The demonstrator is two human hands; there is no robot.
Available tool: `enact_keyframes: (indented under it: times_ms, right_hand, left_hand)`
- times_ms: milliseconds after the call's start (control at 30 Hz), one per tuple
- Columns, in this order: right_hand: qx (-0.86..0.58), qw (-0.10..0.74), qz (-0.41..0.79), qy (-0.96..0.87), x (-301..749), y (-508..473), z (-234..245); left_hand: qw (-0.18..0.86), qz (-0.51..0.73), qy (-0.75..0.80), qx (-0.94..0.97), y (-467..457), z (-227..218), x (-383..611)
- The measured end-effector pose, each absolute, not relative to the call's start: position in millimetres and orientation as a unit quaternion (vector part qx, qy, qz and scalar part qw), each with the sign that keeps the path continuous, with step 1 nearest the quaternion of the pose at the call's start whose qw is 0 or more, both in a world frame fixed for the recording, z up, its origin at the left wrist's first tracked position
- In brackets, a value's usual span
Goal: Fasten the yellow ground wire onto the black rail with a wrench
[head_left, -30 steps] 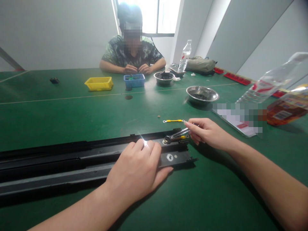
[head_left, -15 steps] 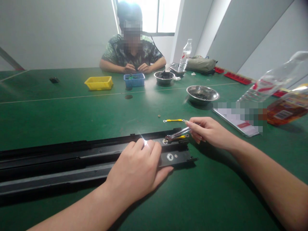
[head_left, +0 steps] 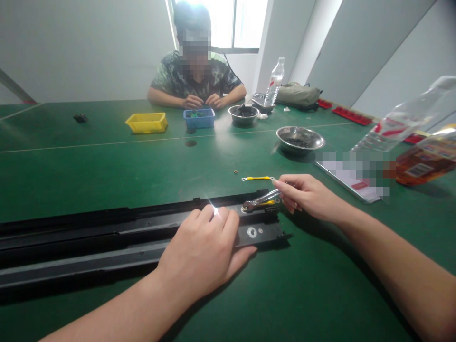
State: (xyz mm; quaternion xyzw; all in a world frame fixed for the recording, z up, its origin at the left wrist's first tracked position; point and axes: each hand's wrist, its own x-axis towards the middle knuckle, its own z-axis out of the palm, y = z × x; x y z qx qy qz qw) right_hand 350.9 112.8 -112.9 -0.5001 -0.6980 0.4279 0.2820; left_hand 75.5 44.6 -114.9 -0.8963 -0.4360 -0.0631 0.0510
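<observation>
Long black metal rails (head_left: 142, 251) lie side by side across the left of the table. My left hand (head_left: 204, 247) is wrapped over them near their right end, thumb on the near side. Between thumb and fingers, my right hand (head_left: 302, 194) grips a shiny wrench (head_left: 265, 196). The wrench's head sits over a nut (head_left: 245, 208) on the far rail. Beside it a yellow wire with ring ends (head_left: 270, 203) is partly hidden by the wrench. A second yellow wire (head_left: 258, 178) lies on the table just beyond, close to my right fingertips.
A small nut (head_left: 235, 171) lies past the rails. Farther back are a steel bowl (head_left: 301, 148), a second bowl (head_left: 243, 121), a blue bin (head_left: 198, 121) and a yellow bin (head_left: 147, 126). Bottles (head_left: 395, 116) and a phone-like slab (head_left: 351, 183) stand right. A person (head_left: 199, 80) sits opposite.
The wrench head has come down slightly onto the nut, and my right hand has shifted a little with it. My left hand stays in place on the rails.
</observation>
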Motion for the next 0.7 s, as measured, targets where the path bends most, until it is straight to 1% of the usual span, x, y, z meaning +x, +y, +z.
enact_keyframes:
  times_ms: [167, 300, 433, 567, 633, 700]
  right_hand:
    - [-0.503, 0.283, 0.430, -0.694, 347.0, 112.7, -113.1]
    - [-0.531, 0.259, 0.426, -0.686, 347.1, 113.0, -113.7]
    - [-0.544, 0.185, 0.430, -0.697, 353.9, 112.5, -110.3]
    - [-0.526, 0.093, 0.469, -0.703, 360.5, 109.8, -103.3]
    - [-0.517, 0.066, 0.486, -0.702, 361.9, 108.5, -100.6]
    - [-0.513, 0.058, 0.492, -0.701, 362.5, 107.6, -98.9]
  left_hand:
    - [0.051, -0.063, -0.434, -0.897, 44.5, -114.8, 75.2]
    - [0.053, -0.067, -0.432, -0.898, 44.2, -114.9, 75.5]
    - [0.054, -0.069, -0.432, -0.898, 43.8, -115.1, 75.9]
    - [0.058, -0.068, -0.434, -0.896, 44.2, -115.4, 76.2]
    - [0.057, -0.068, -0.434, -0.896, 44.7, -115.7, 76.4]
    - [0.057, -0.067, -0.434, -0.897, 45.1, -116.1, 76.6]
